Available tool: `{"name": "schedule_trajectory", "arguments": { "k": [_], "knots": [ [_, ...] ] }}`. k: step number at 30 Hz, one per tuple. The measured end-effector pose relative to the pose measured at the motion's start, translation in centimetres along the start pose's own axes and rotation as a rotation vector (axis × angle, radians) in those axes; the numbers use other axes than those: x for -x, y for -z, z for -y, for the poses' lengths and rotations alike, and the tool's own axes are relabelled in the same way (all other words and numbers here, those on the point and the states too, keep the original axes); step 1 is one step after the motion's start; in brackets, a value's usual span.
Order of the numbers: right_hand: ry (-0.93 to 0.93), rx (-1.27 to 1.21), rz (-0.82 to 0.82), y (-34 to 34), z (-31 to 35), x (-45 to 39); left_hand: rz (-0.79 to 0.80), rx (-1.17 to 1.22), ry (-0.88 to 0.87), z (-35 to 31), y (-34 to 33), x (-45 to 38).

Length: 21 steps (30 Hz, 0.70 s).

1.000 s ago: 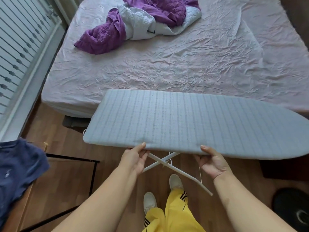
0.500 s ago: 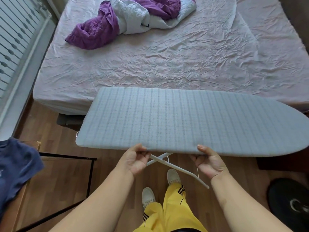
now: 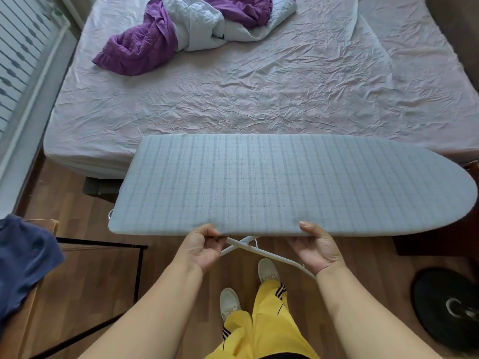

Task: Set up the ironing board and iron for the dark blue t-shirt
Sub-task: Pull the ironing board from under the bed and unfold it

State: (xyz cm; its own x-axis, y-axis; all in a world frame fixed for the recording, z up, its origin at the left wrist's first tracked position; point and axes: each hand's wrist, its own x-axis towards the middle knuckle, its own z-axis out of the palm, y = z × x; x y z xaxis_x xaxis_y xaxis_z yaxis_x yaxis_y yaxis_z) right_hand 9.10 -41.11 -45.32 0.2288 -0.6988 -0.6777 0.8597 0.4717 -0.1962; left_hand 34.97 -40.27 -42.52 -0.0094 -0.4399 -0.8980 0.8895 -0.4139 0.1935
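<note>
hands grip the ironing board (image 3: 285, 182): left hand (image 3: 201, 248) and right hand (image 3: 317, 248) clamp its near edge; legs (image 3: 259, 251) seemingly unfolded, next comes standing it level.

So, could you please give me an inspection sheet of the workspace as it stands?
Surface: wood floor, bare near the bed.
Job's things: ironing board held level, white legs crossed beneath; blue t-shirt on side table; iron not seen.
Clutter: purple and white bedding on the bed.
Hands: left hand and right hand grip the board's near edge.
Cables: nothing seen.
Surroundings: black round object at right.
</note>
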Motion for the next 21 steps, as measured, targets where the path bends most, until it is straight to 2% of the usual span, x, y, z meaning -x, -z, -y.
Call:
{"name": "schedule_trajectory", "arguments": {
  "k": [14,21],
  "knots": [
    [-0.057,0.033,0.077,-0.7,-0.8,-4.3,0.047,0.024,-0.031,-2.1,0.9,-2.2],
    [-0.09,0.081,-0.006,-0.9,-1.3,-5.1,0.017,-0.012,-0.008,-2.5,2.0,-3.1]
  ]
}}
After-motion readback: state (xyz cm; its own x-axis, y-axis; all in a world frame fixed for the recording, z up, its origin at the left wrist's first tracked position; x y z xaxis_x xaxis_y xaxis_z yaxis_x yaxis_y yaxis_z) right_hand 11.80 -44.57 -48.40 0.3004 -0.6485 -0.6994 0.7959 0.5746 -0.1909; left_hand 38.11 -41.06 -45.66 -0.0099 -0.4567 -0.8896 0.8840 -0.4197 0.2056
